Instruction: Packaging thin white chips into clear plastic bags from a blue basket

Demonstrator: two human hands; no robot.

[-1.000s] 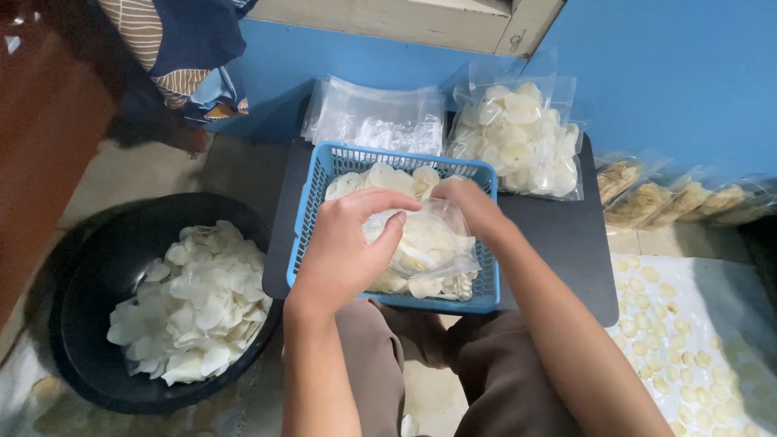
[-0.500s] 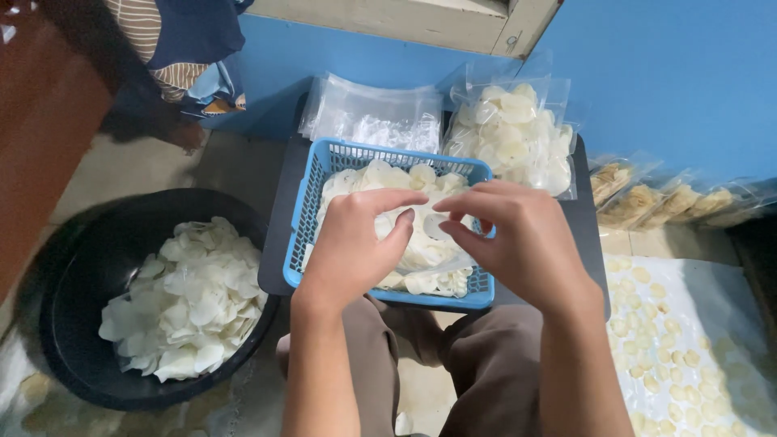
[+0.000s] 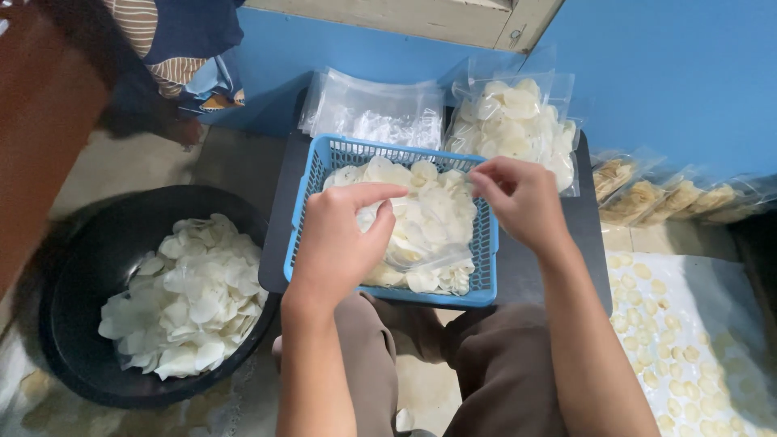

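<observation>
— Since a moment ago the right hand (image 3: 520, 200) has drawn back to the right side of the blue basket (image 3: 312, 212), and both hands have spread wider apart. See it?

— Yes. What is each one gripping?

— Left hand (image 3: 340, 243) sits over the basket's left half, thumb and forefinger pinched together on the near edge of a clear plastic bag (image 3: 429, 231). Right hand has its fingertips pinched on the bag's far right edge, up by the basket's back corner. So both are clamped on the same bag, which is stretched between them.

— And where is the bag?

— Inside the basket, lying on top of the loose white chips (image 3: 388, 174) there, and it has chips in it too.

— What carries the basket?

— A dark desk (image 3: 558, 235). Behind the basket on it lie a stack of empty clear bags (image 3: 372, 113) and, to the right, a filled bag of white chips (image 3: 514, 125).

— Anything on the floor?

— A black basin (image 3: 105, 243) with more white chips to the left, touching the desk's edge. To the right, small round crackers (image 3: 672, 324) spread on a pale sheet, and a row of packets of darker snacks (image 3: 672, 198) along the blue wall (image 3: 672, 73).
</observation>
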